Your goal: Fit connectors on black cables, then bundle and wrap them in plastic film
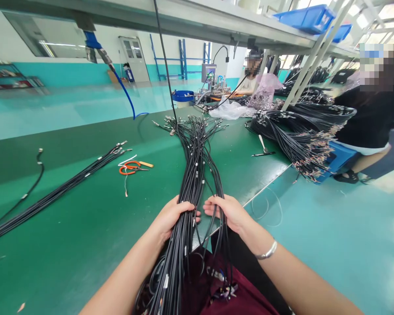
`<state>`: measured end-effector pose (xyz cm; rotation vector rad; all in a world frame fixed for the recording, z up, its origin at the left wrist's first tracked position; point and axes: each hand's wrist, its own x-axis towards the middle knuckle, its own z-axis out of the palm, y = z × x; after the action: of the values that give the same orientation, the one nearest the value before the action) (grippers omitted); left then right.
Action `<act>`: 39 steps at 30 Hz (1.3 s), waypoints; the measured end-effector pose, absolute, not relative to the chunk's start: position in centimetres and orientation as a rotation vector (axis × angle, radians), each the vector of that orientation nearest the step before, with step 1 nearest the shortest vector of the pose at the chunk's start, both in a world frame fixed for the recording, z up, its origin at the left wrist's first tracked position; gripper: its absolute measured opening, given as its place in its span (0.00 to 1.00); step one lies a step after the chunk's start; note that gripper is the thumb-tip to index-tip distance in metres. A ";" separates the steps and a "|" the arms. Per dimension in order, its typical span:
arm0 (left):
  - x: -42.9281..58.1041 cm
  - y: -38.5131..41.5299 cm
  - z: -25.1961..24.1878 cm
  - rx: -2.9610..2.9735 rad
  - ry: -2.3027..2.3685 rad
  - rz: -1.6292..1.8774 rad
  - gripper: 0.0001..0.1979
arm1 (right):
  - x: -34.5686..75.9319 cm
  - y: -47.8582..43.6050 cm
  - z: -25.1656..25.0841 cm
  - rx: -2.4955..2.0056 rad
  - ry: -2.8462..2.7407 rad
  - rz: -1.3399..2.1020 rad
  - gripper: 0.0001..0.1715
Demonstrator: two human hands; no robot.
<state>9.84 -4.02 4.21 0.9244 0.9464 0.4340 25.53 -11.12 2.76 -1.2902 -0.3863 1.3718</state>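
A thick bundle of black cables [192, 175] runs from the far side of the green table over its front edge into my lap. My left hand [175, 216] is wrapped round the main part of it, thumb on top. A thinner strand of the same black cables is split off to the right. My right hand [228, 212] is closed round that strand, its fingertips pointing at the left hand. White labels dot the cables, and small metal-looking ends fan out at the far end. The lower ends lie over my dark red clothing, partly hidden.
Orange-handled cutters [129, 168] lie left of the bundle. Farther left rests a second cable group [65, 188]. Coiled cables with bare ends [302, 135] pile up at the right. A blue air hose [123, 87] hangs from the overhead shelf [197, 22]. Two people work beyond.
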 end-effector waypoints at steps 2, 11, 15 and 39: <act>9.9 -4.0 4.2 0.921 0.969 0.427 0.17 | 25.8 -11.4 2.9 -1.257 -0.284 1.409 0.09; 9.7 -3.5 3.8 1.048 0.788 0.437 0.13 | 23.8 -9.9 3.2 -1.366 -0.525 1.496 0.13; 9.8 -3.5 3.6 1.023 0.767 0.422 0.12 | 23.7 -9.6 2.7 -1.428 -0.621 1.479 0.12; 10.1 -3.4 3.6 0.993 0.933 0.469 0.13 | 24.3 -9.5 3.4 -1.444 -0.504 1.405 0.14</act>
<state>10.05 -3.43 3.62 0.9930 0.9332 0.4689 24.31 -9.53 3.41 -1.4444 -0.5036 1.4049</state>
